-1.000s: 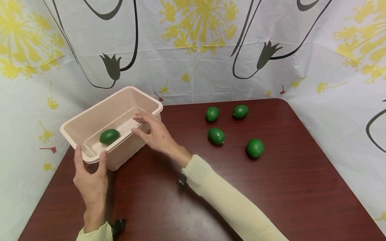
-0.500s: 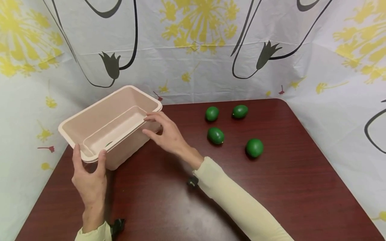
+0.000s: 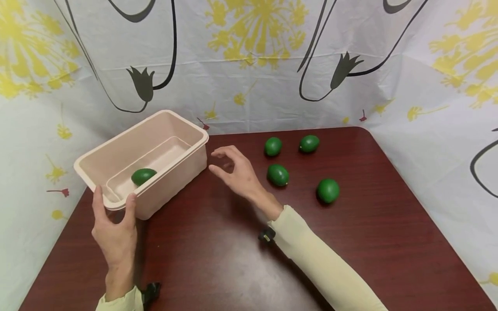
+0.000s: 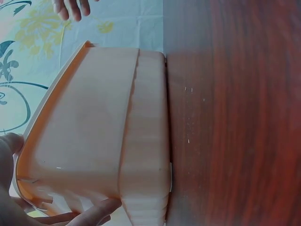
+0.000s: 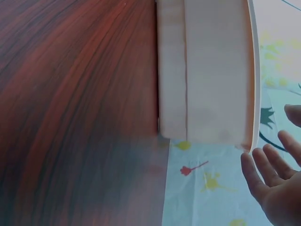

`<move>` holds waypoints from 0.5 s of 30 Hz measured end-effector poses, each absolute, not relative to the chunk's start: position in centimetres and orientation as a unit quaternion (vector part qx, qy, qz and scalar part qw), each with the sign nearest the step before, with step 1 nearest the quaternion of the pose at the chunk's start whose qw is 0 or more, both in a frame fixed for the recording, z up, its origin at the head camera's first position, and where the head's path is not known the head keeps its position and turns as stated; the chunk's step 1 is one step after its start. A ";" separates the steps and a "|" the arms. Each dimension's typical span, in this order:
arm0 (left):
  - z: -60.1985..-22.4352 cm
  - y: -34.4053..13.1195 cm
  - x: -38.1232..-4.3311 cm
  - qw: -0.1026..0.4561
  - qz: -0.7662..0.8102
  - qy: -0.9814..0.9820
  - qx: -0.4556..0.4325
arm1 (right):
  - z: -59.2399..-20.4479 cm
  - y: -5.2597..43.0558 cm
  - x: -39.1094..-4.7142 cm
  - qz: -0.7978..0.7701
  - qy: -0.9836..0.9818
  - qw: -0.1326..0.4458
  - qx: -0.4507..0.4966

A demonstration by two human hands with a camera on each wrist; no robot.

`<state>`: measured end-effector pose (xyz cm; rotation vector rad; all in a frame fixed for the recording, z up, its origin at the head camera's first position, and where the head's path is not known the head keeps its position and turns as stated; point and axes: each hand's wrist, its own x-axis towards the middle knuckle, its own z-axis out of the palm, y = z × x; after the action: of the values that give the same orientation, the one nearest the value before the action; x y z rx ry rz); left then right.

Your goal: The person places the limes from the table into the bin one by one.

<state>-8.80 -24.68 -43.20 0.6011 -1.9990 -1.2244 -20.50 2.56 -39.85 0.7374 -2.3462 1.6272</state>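
A cream rectangular plastic bin (image 3: 177, 168) stands at the left of the table with one dark green lime (image 3: 143, 176) lying inside it. My left hand (image 3: 115, 237) grips the bin's near left corner. In the left wrist view its thumb (image 4: 13, 141) touches the rim, while fingers (image 4: 101, 212) lie along the outer wall below. Just right of the bin, my right hand (image 3: 239, 175) is in the air, fingers loosely bent and holding nothing. Right of it, several limes lie loose: one nearest the hand (image 3: 278, 175), two farther back (image 3: 273, 147) and one farther right (image 3: 328, 191).
The dark red-brown wooden table (image 3: 218, 259) has a rounded far right corner. A white cloth (image 3: 249, 99) with yellow, grey and red flower prints hangs behind and at both sides. The bin stands close to the cloth at the left.
My right hand has moved right, from over the bin's rim to outside it. Within the bin, the lime slid out of sight behind the near wall and back. The left hand keeps its grip.
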 end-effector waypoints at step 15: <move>-43.2 -24.6 -8.8 0.356 -0.465 -0.775 0.238 | -41.4 6.5 -20.1 0.519 -0.824 0.112 0.200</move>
<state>-8.84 -24.62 -43.19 0.6134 -2.0006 -1.2021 -20.10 6.47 -41.36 0.5871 -2.4179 1.5232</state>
